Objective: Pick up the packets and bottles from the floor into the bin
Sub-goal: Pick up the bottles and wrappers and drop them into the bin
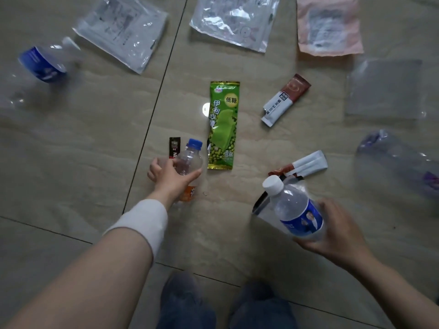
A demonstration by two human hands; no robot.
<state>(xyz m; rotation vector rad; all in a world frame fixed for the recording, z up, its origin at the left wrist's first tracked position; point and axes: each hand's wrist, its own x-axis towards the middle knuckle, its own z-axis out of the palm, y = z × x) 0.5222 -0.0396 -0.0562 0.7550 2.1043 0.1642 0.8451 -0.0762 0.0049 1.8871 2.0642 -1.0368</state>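
My left hand (167, 178) is wrapped around a small clear bottle (190, 160) with a blue cap and an orange label, low over the floor. My right hand (337, 231) holds a clear water bottle (293, 207) with a white cap and a blue label, tilted up to the left. Under it lies a clear packet with a black strip (261, 205). A green ice-cream wrapper (222, 124) lies between my hands. A small black sachet (174, 147) sits just beyond the left bottle. Two brown and white sachets (285, 100) (306, 165) lie to the right. No bin is in view.
On the tiled floor further out lie a blue-labelled bottle (45, 62) at far left, two clear bags (123, 29) (235, 20), a pink packet (329, 24), a clear sheet (384, 89) and a blurred clear bottle (401, 160) at right. My shoes (213, 302) are at the bottom.
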